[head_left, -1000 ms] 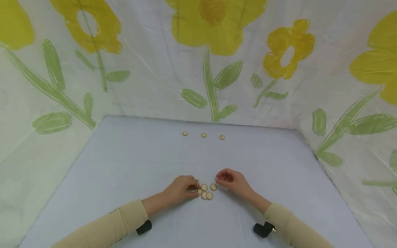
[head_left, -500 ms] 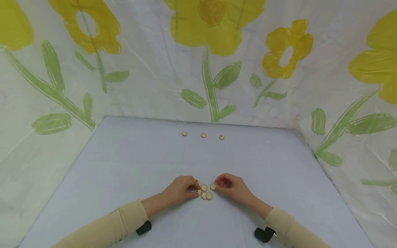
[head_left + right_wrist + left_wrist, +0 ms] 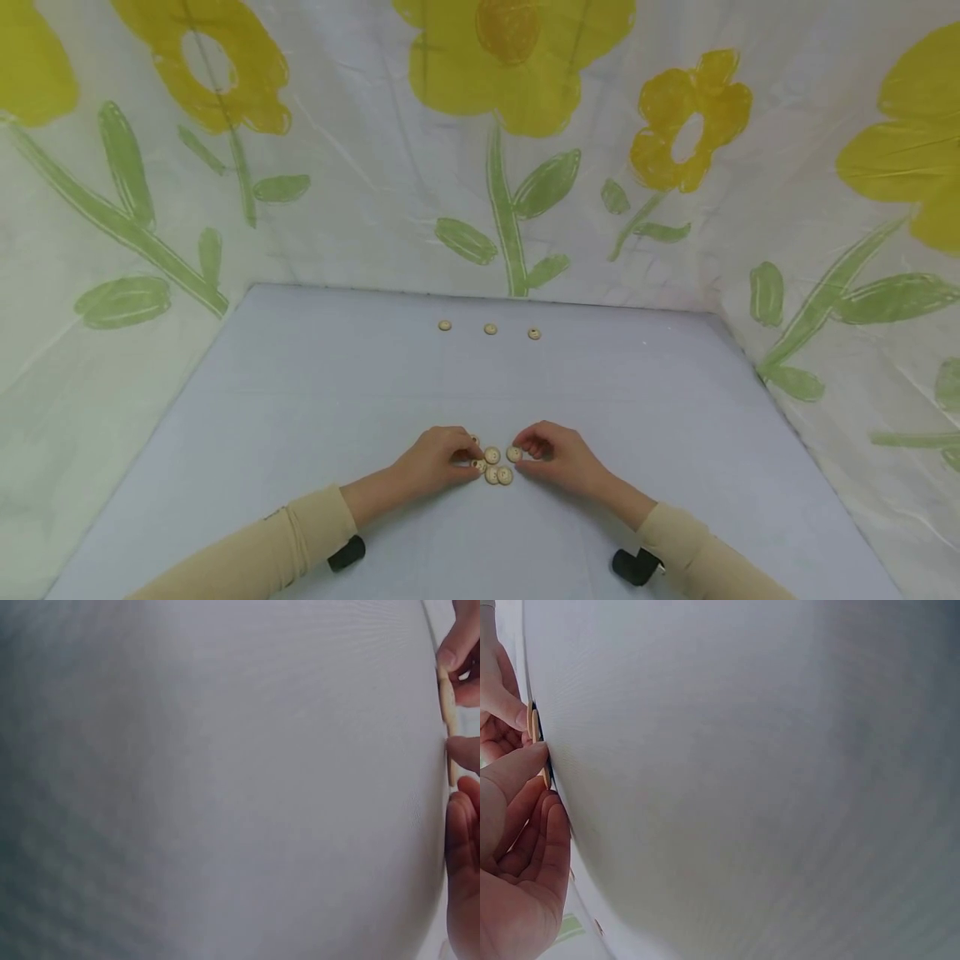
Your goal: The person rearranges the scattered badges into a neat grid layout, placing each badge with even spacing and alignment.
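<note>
My left hand [image 3: 442, 457] pinches a left-side disc [image 3: 480, 467] of the wooden cluster [image 3: 492, 455] on my pale tabletop [image 3: 337, 375]; my right hand [image 3: 558, 454] pinches the rightmost disc [image 3: 513, 454]. A three-disc row [image 3: 491, 329] lies near the far edge.

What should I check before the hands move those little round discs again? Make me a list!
1. Right hand at the rightmost near disc, thumb and finger on either side: ok.
2. Left hand at the left edge of the near group: ok.
3. Near discs all lying apart: not ok, the front pair touch or overlap.
4. Three far discs spaced out in a row: ok.
5. Grip firm enough to lift: cannot tell.
6. Marks on the discs readable: cannot tell, too small.
</note>
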Demonstrator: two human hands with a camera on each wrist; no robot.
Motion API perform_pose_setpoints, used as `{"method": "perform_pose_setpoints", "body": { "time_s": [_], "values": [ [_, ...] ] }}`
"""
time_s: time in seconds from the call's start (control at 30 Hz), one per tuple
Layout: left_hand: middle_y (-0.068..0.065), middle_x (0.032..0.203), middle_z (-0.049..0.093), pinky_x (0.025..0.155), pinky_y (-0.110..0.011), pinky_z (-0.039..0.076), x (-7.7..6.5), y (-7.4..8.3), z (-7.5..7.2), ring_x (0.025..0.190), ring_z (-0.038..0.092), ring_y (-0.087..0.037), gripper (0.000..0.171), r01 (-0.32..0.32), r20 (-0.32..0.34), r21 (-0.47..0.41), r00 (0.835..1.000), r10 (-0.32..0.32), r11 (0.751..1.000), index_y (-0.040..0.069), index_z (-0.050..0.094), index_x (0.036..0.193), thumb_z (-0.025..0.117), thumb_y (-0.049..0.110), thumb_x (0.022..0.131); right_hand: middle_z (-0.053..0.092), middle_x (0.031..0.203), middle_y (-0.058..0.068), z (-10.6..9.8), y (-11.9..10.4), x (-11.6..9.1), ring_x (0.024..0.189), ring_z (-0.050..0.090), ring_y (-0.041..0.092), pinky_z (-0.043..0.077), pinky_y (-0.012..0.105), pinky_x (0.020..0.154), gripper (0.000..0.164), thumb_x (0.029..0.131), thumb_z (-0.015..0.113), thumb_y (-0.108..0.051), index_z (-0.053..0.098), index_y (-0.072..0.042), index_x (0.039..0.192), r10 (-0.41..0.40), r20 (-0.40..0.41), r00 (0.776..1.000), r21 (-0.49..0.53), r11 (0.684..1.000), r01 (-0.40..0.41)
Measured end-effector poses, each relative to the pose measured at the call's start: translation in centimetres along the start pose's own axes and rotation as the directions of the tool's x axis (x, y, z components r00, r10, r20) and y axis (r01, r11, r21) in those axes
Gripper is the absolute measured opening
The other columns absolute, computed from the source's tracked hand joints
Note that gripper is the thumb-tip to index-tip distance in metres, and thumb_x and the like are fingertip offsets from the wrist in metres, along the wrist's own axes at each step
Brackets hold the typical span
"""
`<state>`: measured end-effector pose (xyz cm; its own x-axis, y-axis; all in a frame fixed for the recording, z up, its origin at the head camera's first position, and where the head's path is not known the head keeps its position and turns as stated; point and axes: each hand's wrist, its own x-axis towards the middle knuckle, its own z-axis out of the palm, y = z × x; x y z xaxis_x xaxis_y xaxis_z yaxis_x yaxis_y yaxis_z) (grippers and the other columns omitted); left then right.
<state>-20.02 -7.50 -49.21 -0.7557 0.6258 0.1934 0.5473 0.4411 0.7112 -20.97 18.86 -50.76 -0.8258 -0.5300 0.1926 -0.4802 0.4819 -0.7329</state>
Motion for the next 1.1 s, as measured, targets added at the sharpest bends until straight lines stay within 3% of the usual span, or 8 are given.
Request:
{"method": "perform_pose_setpoints", "body": {
  "time_s": [0.77, 1.1],
  "values": [
    [0.0, 0.085, 0.068, 0.069, -0.021, 0.05, 0.5, 0.09, -0.38, 0.076, 0.06, -0.009, 0.012, 0.022, 0.041, 0.054, 0.999, -0.024, 0.998, 0.005, 0.075, 0.094, 0.076, 0.009, 0.082, 0.062, 0.087, -0.006, 0.03, 0.07, 0.32, 0.078, 0.057, 0.01, 0.05, 0.024, 0.069, 0.021, 0.083, 0.079, -0.018, 0.069, -0.014, 0.1, -0.004, 0.013, 1.0, -0.014, 1.0, 0.004],
    [0.002, 0.078, 0.065, 0.065, -0.019, 0.047, 0.58, -0.05, -0.14, 0.071, 0.055, -0.007, 0.013, 0.02, 0.027, 0.058, 0.999, -0.022, 0.998, 0.005, 0.075, 0.091, 0.077, 0.008, 0.079, 0.062, 0.086, -0.006, 0.03, -0.01, 0.23, 0.077, 0.057, 0.009, 0.049, 0.024, 0.068, 0.021, 0.082, 0.08, -0.017, 0.069, -0.014, 0.1, 0.002, 0.007, 1.0, -0.009, 1.0, -0.002]
  ]
}}
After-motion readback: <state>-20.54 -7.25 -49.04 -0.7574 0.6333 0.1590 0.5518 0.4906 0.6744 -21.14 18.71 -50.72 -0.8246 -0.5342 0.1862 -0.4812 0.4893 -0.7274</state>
